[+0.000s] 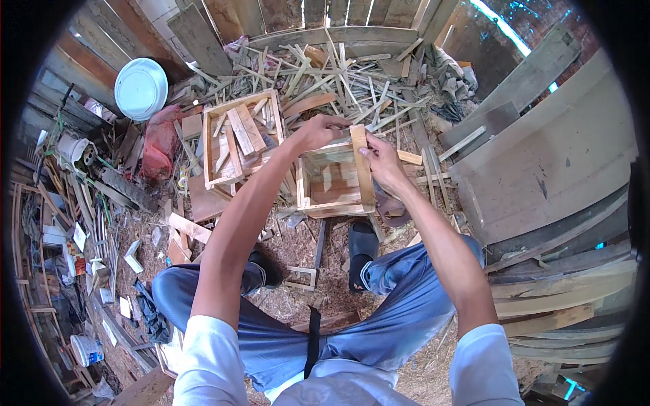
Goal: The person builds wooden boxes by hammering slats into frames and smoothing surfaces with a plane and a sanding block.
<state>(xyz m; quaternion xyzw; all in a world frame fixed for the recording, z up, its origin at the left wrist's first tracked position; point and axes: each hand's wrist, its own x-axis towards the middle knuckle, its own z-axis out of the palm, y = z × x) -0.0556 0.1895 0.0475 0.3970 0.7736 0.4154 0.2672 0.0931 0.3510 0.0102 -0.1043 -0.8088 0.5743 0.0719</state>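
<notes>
A small open wooden frame box [334,205] rests before me, just beyond my feet. Along its right side, on top, lies a flat pale wooden slat [364,179]. My right hand [383,164] is closed on this slat near its far end, thumb on the face and fingers mostly hidden behind the edge. At the box's far side, my left hand [319,132] is closed with its fingertips reaching to the slat's far end. What those fingers pinch, if anything, is too small to make out.
Left of the box stands a wooden crate [208,157] with loose wood pieces in it. Offcuts and thin sticks [338,74] pile up at the far wall. A red sack [161,142] and a white basin [141,88] are at the left; a large board [542,149] leans at the right.
</notes>
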